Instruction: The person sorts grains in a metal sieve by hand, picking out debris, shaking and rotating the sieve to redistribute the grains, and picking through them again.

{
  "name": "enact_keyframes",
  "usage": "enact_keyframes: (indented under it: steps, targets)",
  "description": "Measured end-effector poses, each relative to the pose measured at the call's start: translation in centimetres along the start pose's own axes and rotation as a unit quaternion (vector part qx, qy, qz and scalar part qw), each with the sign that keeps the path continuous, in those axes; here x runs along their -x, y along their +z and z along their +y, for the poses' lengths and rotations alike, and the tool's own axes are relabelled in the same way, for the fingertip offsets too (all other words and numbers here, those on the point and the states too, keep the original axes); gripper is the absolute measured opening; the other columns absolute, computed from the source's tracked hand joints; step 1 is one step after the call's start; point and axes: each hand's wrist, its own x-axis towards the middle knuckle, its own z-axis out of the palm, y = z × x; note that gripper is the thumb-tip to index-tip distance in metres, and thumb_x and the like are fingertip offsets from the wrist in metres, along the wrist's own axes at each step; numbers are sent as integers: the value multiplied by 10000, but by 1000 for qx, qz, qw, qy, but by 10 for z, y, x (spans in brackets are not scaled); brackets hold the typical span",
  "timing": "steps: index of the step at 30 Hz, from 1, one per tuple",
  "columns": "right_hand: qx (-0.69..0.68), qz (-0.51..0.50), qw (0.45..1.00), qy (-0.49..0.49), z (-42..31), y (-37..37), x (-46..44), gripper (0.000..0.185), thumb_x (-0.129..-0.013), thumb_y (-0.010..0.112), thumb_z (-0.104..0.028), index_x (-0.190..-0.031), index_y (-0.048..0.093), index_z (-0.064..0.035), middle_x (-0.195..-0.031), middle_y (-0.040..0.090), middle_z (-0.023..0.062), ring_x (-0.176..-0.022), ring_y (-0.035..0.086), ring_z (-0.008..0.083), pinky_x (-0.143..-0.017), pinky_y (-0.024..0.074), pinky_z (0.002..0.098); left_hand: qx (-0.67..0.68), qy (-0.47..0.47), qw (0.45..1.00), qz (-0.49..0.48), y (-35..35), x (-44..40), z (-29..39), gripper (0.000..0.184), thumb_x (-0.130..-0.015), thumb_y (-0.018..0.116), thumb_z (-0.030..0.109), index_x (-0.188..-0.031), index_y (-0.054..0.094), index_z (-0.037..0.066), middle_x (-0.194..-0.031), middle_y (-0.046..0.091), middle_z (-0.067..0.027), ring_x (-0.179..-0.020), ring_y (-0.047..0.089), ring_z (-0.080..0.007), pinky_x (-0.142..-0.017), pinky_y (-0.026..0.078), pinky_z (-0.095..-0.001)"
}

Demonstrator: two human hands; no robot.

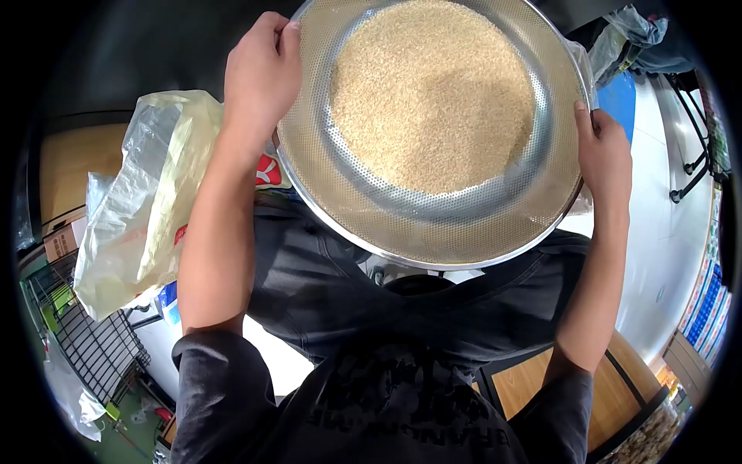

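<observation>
A wide, round metal sieve [440, 232] with a perforated bottom is held up over my lap. A heap of pale, fine grain [433, 93], which looks like rice, lies in its middle and upper part, with a shadow across it. My left hand [263, 73] is closed on the sieve's left rim, its thumb over the edge. On the opposite side my right hand [603, 151] grips the right rim, with the thumb on top and the fingers mostly hidden underneath. Clear plastic shows just behind the sieve's right edge.
A large translucent yellowish plastic bag [147, 209] stands beside my left forearm. Further left is a black wire rack [89, 325]. A wooden seat [525, 390] is at lower right. On the right, a black wheeled stand [692, 139] rests on the white floor [649, 216].
</observation>
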Motion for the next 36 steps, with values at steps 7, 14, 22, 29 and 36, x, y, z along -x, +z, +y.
enact_keyframes:
  steps: [7,14,22,29,36]
  targets:
    - [-16,-18,1000,-6,-1,1,1,572,-1027,551,-505,-938,712,37,-852,703,261,-823,691,438,-754,522,477,-16,-4,1000,-1,-2,0,2,289,-1024,584,283,-1042,687,14,-861,723,-186,-834,700,-391,-765,539,-445]
    - [-16,-13,999,-36,9,0,2,517,-1035,565,-457,-924,707,28,-835,698,254,-817,680,446,-751,519,488,-28,27,999,27,5,-1,-3,280,-1046,601,272,-1048,682,4,-767,703,-96,-655,626,-170,-652,493,-318]
    - [-40,94,993,-55,-6,4,7,459,-1060,544,-389,-891,661,22,-814,683,245,-769,654,447,-704,497,493,19,29,995,96,-3,-3,-14,278,-1061,601,258,-1062,675,-9,-798,714,-102,-681,621,-122,-643,491,-289]
    - [-96,122,985,-78,-6,5,4,454,-1066,543,-382,-864,632,14,-732,635,221,-642,579,393,-628,460,457,61,12,994,93,-6,0,-8,270,-1060,601,250,-1039,674,-9,-712,634,-37,-618,554,-107,-596,455,-287]
    - [-104,147,983,-48,-2,-3,8,456,-1072,548,-384,-853,618,11,-641,569,166,-544,468,256,-566,421,398,77,33,990,111,0,-2,-2,268,-1063,595,244,-1035,674,-10,-713,641,-40,-625,559,-99,-582,445,-279]
